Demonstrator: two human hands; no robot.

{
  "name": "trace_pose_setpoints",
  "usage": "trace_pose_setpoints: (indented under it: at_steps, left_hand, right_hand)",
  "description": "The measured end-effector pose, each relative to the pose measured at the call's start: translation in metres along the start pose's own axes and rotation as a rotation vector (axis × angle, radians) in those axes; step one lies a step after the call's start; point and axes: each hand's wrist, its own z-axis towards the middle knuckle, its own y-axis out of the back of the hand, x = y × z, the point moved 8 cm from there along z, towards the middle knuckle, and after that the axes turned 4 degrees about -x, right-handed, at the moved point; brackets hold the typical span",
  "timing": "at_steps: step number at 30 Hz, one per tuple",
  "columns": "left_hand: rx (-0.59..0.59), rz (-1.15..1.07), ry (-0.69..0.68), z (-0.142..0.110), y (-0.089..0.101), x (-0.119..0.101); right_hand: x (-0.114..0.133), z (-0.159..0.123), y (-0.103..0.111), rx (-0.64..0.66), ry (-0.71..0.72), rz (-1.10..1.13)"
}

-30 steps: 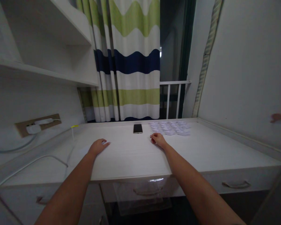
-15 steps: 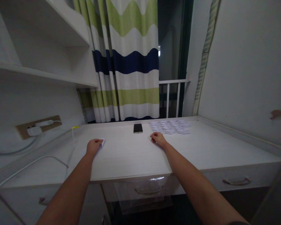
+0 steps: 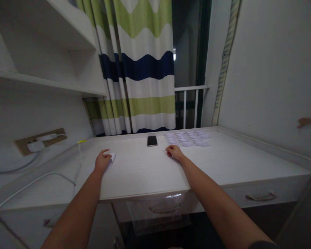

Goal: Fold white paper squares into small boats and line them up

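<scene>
At the left of the white desk [image 3: 137, 173], my left hand [image 3: 101, 162] has a small folded piece of white paper [image 3: 113, 157] at its thumb. The index finger is raised away from the thumb; the lower fingers are partly hidden. My right hand [image 3: 174, 151] rests farther right with its fingers drawn together in a pinch. Whatever may be between those fingertips is too small to make out. Just behind it, several folded white paper pieces [image 3: 188, 139] lie in rows. A dark phone [image 3: 152, 140] lies flat between the hands, farther back.
A white cable [image 3: 41, 178] runs over the desk's left side, near a wall socket with plugs [image 3: 36, 145]. White shelving [image 3: 46, 83] overhangs the left. A striped curtain [image 3: 150, 90] hangs behind the desk. Clear plastic [image 3: 155, 218] hangs from the front drawer.
My left index finger has lifted away from the thumb, while the paper stays beside the hand. My right hand has hardly moved. The view has shifted slightly.
</scene>
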Motion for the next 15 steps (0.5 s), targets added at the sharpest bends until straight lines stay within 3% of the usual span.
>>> trace_pose_setpoints:
  at_steps: [4, 15]
  left_hand:
    - [0.041, -0.090, 0.032, -0.0039, 0.0009, -0.0026]
    - [0.010, -0.127, 0.057, -0.0057, 0.0054, -0.0047]
  right_hand:
    - [-0.0003, -0.0004, 0.0000, 0.001, -0.011, -0.012]
    - [-0.0023, 0.0010, 0.0001, 0.002, -0.013, -0.011]
